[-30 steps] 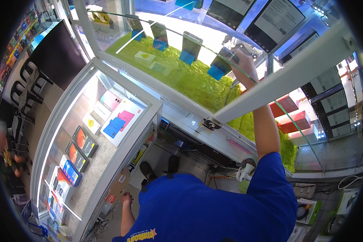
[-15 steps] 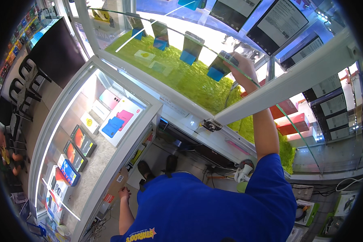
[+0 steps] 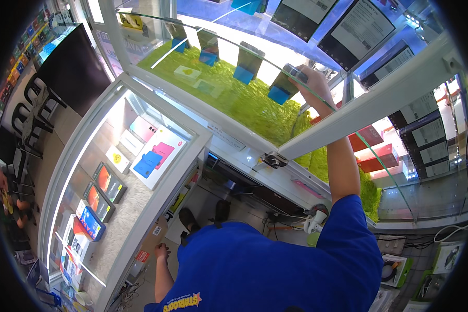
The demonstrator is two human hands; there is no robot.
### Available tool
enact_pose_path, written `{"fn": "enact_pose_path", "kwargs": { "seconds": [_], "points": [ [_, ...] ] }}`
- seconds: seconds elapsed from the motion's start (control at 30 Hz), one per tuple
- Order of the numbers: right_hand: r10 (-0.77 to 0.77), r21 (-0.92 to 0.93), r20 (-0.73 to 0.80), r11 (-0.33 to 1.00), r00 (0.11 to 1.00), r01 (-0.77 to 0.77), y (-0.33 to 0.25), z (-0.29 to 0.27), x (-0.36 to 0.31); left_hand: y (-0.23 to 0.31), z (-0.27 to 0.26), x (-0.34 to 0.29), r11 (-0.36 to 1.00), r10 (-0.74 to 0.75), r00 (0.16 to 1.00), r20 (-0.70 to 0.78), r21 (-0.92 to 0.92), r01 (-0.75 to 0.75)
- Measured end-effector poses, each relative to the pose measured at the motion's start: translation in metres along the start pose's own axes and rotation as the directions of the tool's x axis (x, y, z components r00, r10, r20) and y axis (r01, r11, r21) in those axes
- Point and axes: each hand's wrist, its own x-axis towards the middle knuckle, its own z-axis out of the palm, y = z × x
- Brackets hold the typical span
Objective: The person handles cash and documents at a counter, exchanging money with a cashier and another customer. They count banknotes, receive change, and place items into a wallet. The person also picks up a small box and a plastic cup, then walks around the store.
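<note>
My right hand reaches into the glass display case and closes around the upper end of a dark smartphone, partly seen through a glass edge. The phone leans in a blue stand on green grass-like matting. To its left, another phone and a few more stand in similar blue holders. Low on the left, my left hand has its fingers curled at the edge of a brown cardboard box bearing labels; the fingertips are small and partly hidden.
A white-framed door crosses before my right arm. At left, a lit showcase holds phone boxes. Red boxes lie inside the right of the case. Beneath are a white pipe-like fitting and cables; black chairs stand far left.
The view has shifted very slightly. My right hand stays at the phone, and my left hand remains by the cardboard box with little movement.
</note>
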Motion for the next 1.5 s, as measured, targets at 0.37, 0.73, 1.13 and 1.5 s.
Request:
{"fn": "enact_pose_path", "kwargs": {
  "seconds": [0.37,0.73,1.13,1.5],
  "points": [
    [-0.014,-0.012,0.011,1.0,1.0,0.014,-0.004,-0.003,-0.001,0.001,-0.007,0.006,0.998,0.048,0.998,0.047,-0.042,-0.046],
    [-0.111,0.063,-0.282,0.989,0.953,0.134,0.023,0.016,-0.04,-0.007,-0.011,0.017,0.992,0.114,0.99,0.087,-0.071,-0.108],
    [0.103,0.051,-0.753,0.994,0.65,-0.099,-0.015,-0.004,-0.206,-0.031,-0.023,0.04,0.988,0.038,0.97,0.242,0.138,-0.073],
    [-0.556,0.803,-0.128,0.428,0.821,0.415,-0.223,0.169,-0.286,-0.077,-0.015,-0.005,0.997,0.056,0.998,0.018,0.045,-0.057]
  ]
}}
